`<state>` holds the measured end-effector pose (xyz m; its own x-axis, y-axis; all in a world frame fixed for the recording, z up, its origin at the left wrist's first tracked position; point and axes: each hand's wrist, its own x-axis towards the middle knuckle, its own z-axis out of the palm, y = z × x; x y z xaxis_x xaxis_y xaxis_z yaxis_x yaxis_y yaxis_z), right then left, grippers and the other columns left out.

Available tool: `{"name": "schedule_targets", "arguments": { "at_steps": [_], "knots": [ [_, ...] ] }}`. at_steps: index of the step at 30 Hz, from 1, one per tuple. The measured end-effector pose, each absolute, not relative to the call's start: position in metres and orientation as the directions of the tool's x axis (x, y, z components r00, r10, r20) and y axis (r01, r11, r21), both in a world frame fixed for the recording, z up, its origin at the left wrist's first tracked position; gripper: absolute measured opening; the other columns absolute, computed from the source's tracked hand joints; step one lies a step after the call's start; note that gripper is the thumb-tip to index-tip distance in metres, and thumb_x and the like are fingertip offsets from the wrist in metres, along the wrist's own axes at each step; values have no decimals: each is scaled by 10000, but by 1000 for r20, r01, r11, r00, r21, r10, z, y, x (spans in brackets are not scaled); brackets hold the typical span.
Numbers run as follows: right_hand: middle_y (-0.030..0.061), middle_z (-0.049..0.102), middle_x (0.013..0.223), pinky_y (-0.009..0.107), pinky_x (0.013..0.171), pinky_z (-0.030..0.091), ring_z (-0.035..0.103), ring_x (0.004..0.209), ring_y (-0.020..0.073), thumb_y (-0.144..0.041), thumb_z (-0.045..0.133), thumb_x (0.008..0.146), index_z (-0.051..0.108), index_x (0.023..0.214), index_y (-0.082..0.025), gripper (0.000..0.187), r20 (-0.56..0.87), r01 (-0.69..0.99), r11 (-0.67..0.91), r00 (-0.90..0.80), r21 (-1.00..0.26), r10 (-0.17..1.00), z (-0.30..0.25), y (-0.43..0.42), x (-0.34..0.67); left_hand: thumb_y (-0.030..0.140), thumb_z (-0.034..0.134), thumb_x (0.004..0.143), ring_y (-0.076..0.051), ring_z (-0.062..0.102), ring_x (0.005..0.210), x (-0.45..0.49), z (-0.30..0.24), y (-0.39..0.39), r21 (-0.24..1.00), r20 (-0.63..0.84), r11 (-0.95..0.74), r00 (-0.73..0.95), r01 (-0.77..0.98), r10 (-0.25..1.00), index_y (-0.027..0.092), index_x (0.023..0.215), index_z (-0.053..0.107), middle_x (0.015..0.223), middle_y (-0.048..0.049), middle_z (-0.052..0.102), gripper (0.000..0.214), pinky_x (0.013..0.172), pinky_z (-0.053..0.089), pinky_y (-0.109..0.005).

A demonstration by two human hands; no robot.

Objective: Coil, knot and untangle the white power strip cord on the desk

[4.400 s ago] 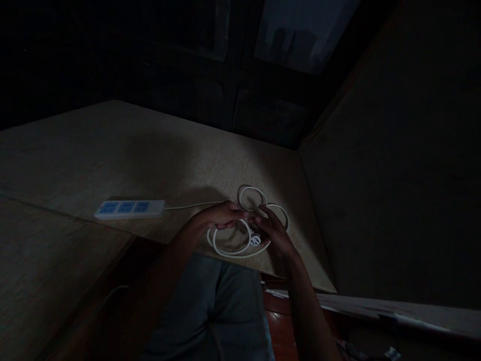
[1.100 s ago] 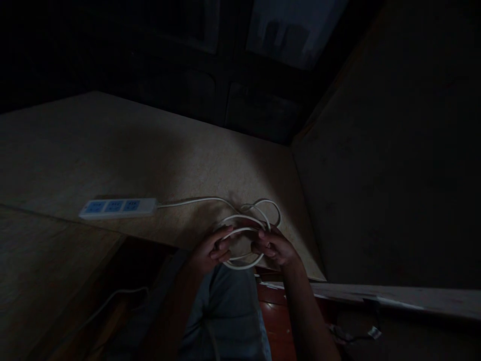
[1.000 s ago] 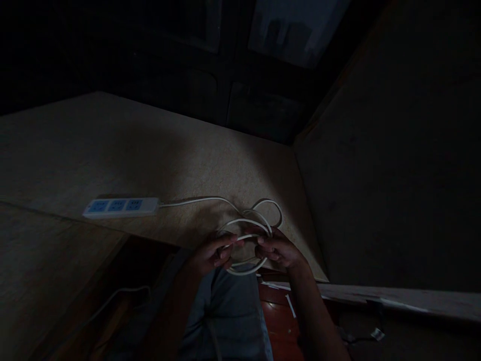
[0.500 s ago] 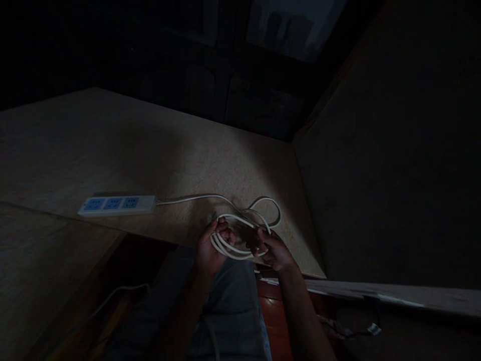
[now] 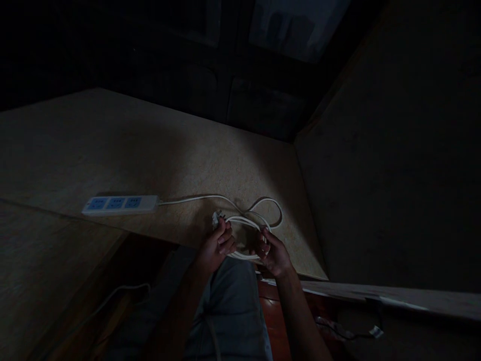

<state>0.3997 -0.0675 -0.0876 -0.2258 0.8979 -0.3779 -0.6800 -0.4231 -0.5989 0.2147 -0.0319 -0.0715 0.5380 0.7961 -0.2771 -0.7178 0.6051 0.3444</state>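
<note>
- Two hands, head view: the left hand (image 5: 220,244) and right hand (image 5: 272,252) meet at the near edge of the table (image 5: 150,150), each holding one side of the coiled cord (image 5: 246,220).
- Left hand: fingers curled shut around the left side of the coil. The plug (image 5: 215,217) stands just beyond its fingertips, on the far-left side of the bundle, touching or nearly touching them.
- Right hand: fingers curled shut around the right side of the coil, palm turned toward the left hand.
- Coil axis: the bundle is an oval whose long axis runs left to right between the hands. Its near strands hang just past the table edge, above the person's lap.
- Free loop (image 5: 280,213): one turn not yet in the bundle lies flat on the table, far and right of the coil. It is nearer the right hand than the left.
- Straight run: from the loop the cord leads left along the table to the power strip (image 5: 120,204). The strip lies well apart from both hands on the left, its long axis also left to right, and the left hand is the nearer one.
- Lighting is dim, so the number of turns in the coil cannot be told.
</note>
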Motion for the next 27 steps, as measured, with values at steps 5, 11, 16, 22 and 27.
{"name": "schedule_targets", "arguments": {
  "at_steps": [5,11,16,22,27],
  "knots": [
    [-70,507,444,247,559,508,572,436,111,-477,782,745,600,694,-170,360,-405,-575,-526,-336,-627,850,-94,-69,411,371,682,867,-29,127,328,207,-70,-28,429,-337,692,608,-580,718,173,681,438,442,130,240,366,377,250,-177],
    [-51,588,462,300,605,568,656,463,158,-539,745,762,637,834,-166,394,-424,-408,-621,-477,-669,770,-95,-59,417,409,748,796,-22,74,340,209,-64,-33,471,-408,709,583,-525,703,162,820,530,435,145,257,331,348,147,-155],
    [55,746,823,287,534,566,696,527,174,-480,717,810,596,1194,-174,506,-422,-231,-604,-529,-763,736,-78,-55,421,555,824,637,-18,61,347,208,-57,-40,531,-391,726,634,-437,667,180,842,523,428,153,279,523,336,105,-155],
    [106,710,1087,276,622,563,705,816,196,-524,738,777,623,1180,-169,549,-321,-121,-401,-413,-908,852,-45,-44,420,582,839,588,-10,99,340,201,-37,-47,634,-369,682,632,-364,681,199,710,420,431,141,290,581,329,115,-157],
    [43,714,745,221,500,474,643,608,146,-589,652,820,695,948,-142,467,-327,16,-337,-291,-941,899,-40,-19,412,613,835,567,-9,122,337,196,-15,-55,688,-358,646,620,-330,698,187,762,490,428,145,284,582,337,147,-156]
  ]
}}
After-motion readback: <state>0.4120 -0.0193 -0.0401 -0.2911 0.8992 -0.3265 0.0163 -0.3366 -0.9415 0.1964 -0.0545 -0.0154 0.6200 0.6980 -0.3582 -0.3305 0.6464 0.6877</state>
